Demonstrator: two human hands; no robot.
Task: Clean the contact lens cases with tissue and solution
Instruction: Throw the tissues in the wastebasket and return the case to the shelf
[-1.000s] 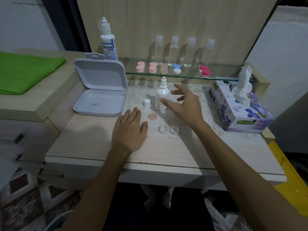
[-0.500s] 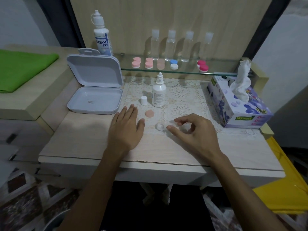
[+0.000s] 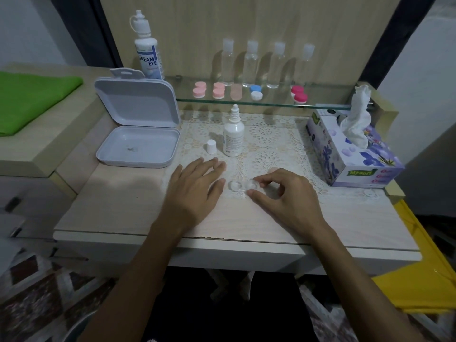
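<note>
The right hand has its thumb and forefinger curled, pinching the right cup of the clear lens case; the other fingers arch loosely behind; the left hand lies flat on the table just left of the case, fingers straight and slightly spread, holding nothing. The case is a transparent pair of joined round cups, lidless, lying on the lace mat near the table's front edge; a peach cap peeks out behind the right knuckles. Behind stands a small white dropper bottle (print too small to read), its white cap beside it; the tall bottle reads "DREAM EYE"; the tissue box reads "Mysoft".
</note>
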